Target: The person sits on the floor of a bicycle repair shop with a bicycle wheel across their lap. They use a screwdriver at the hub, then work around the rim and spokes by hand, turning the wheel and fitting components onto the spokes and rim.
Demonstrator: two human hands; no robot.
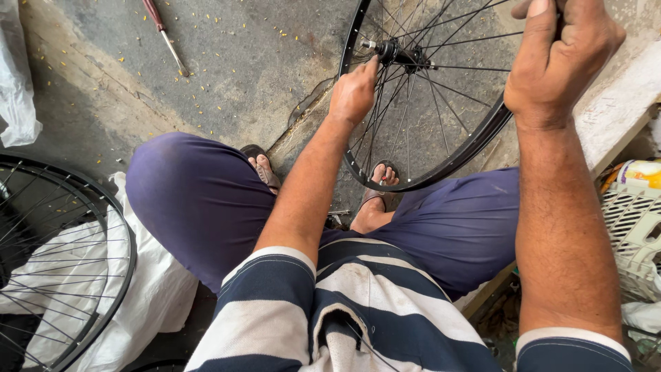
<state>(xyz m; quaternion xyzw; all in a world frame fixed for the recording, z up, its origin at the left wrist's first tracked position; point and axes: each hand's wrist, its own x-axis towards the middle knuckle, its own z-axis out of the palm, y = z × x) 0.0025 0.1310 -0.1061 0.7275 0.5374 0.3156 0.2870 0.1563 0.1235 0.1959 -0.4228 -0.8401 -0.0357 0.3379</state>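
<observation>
Soft daylight, sharp focus, wide-angle edge distortion

Rough grey concrete floor [234, 76], cracked and stained, strewn with small yellow grains; a red-handled screwdriver [165, 36] lying at the top; pale stone ledge [620, 103] along the right edge; white plastic crate [637, 227] below it; white sheeting [155, 289] spread at the left under a spare black spoked rim [103, 207]; even daylight, soft shadows.
</observation>
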